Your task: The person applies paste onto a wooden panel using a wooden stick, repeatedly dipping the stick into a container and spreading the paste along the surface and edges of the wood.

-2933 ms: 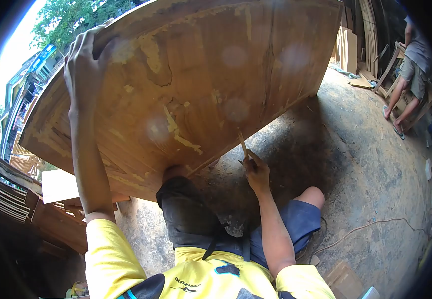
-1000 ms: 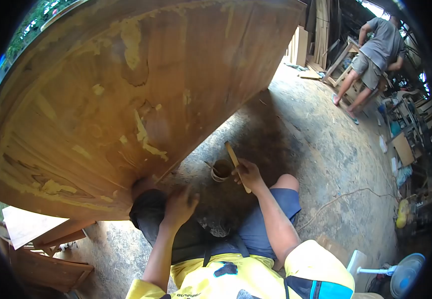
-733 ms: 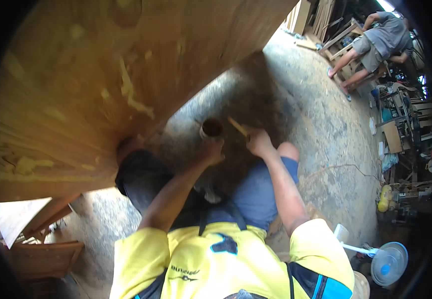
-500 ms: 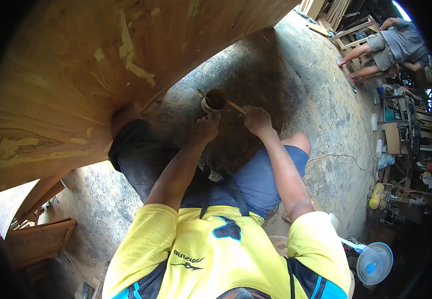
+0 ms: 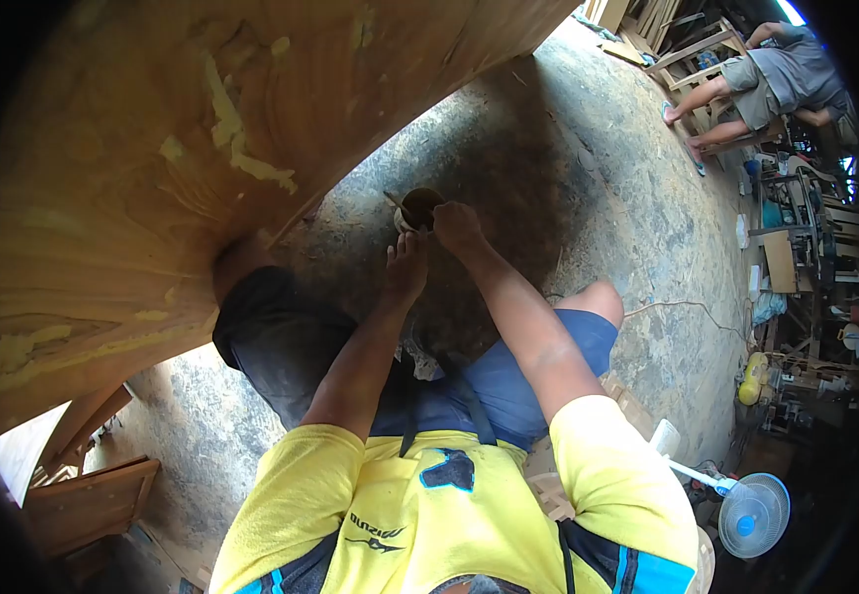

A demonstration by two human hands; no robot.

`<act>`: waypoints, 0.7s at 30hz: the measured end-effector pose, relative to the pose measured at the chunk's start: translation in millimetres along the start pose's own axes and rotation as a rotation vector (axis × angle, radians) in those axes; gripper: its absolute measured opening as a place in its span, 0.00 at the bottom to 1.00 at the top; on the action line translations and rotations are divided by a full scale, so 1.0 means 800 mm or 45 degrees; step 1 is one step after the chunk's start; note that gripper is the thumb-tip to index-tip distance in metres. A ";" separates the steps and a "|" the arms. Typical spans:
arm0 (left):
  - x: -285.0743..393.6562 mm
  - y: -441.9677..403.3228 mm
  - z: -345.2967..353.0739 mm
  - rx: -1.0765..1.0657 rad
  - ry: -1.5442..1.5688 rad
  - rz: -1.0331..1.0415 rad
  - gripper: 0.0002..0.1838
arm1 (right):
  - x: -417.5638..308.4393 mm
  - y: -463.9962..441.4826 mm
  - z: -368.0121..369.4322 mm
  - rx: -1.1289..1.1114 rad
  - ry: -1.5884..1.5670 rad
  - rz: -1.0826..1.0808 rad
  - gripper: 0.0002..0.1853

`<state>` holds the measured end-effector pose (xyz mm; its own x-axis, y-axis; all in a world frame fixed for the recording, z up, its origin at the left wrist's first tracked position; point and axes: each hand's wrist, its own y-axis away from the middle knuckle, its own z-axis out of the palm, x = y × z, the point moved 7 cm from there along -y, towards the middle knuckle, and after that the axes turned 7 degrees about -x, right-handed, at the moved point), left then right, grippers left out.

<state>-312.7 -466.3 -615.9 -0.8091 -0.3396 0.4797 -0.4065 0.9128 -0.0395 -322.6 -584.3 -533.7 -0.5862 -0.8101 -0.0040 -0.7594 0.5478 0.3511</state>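
Observation:
A small round tub (image 5: 405,220) with dark contents stands on the floor, and a thin stick (image 5: 397,203) leans out of its left side. My left hand (image 5: 406,265) is at the tub's near side, fingers stretched out and touching or nearly touching it. At the tub's right edge my right hand (image 5: 457,227) is closed round the flat wooden stick, whose far end is down at the tub and mostly hidden. A large wooden panel (image 5: 152,148) with yellowish filler patches leans at the upper left, against my leg.
Another person (image 5: 796,74) bends over a wooden frame (image 5: 697,57) at the upper right. A white fan (image 5: 754,515) stands at the lower right, near cluttered tools and a yellow object (image 5: 752,378). A cable (image 5: 692,306) crosses the floor. Wooden furniture (image 5: 93,500) lies lower left.
My left hand has left the panel's top edge and come down to the tub. My right hand has brought the wooden stick from beside the panel to the tub. The view has tilted downward.

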 end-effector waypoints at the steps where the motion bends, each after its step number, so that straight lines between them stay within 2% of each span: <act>1: 0.000 0.001 -0.003 -0.058 -0.013 -0.010 0.32 | 0.001 -0.004 -0.005 0.005 -0.004 0.001 0.10; 4: 0.000 -0.001 -0.003 -0.175 -0.015 -0.031 0.34 | 0.002 -0.005 -0.010 -0.030 0.006 -0.038 0.10; 6: -0.002 0.009 -0.003 -0.238 -0.013 -0.042 0.35 | 0.017 -0.012 -0.015 0.051 -0.029 0.018 0.09; 8: 0.003 0.004 -0.011 -0.282 -0.069 -0.041 0.36 | 0.017 -0.019 -0.001 -0.023 -0.019 -0.038 0.09; 10: 0.004 0.005 -0.011 -0.243 -0.097 -0.035 0.36 | 0.014 -0.020 -0.007 -0.088 -0.003 -0.095 0.10; 12: 0.003 0.008 -0.012 -0.211 -0.122 -0.022 0.35 | 0.026 -0.015 -0.021 -0.156 -0.107 -0.008 0.09; 15: 0.006 0.003 -0.011 -0.230 -0.148 -0.016 0.36 | 0.018 -0.015 -0.025 -0.078 -0.009 -0.037 0.11; 19: -0.001 0.002 -0.010 -0.205 -0.127 -0.008 0.37 | 0.023 -0.047 0.033 -0.091 -0.035 -0.122 0.14; 21: 0.001 0.005 -0.006 -0.194 -0.119 0.008 0.37 | 0.056 -0.057 0.051 -0.079 -0.056 -0.176 0.10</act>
<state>-312.5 -461.7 -611.3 -0.8504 -0.3466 0.3958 -0.3377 0.9365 0.0946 -325.8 -637.1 -587.8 -0.4900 -0.8663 -0.0972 -0.8159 0.4165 0.4011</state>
